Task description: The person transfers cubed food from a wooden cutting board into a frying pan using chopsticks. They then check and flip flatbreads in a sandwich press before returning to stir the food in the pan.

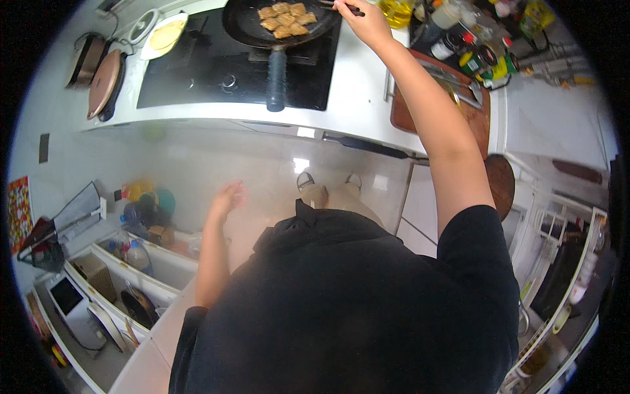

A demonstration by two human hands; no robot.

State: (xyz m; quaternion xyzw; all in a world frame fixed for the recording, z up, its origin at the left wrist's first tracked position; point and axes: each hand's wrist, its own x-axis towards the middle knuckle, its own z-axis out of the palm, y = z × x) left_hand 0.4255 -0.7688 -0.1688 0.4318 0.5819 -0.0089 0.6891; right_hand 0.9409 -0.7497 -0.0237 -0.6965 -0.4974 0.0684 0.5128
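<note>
My right hand (363, 20) is closed on a pair of dark chopsticks (350, 8) at the right rim of a black frying pan (236, 30). Several browned pieces of food (287, 19) lie together in the pan, which stands on a black glass cooktop (197, 74) with its handle (276, 81) pointing towards me. My left hand (229, 198) hangs low at my left side, away from the counter, its fingers apart and nothing seen in them. A white plate (173, 22) with a flat pale yellow food on it is left of the cooktop.
Bottles and jars (445, 44) crowd the right back corner by a bottle of yellow oil (395, 14). Utensils lie on a brown wooden board (403, 111) under my right forearm. A pinkish round appliance (104, 83) is at the counter's left end. Shelves with containers (138, 256) stand behind my left side.
</note>
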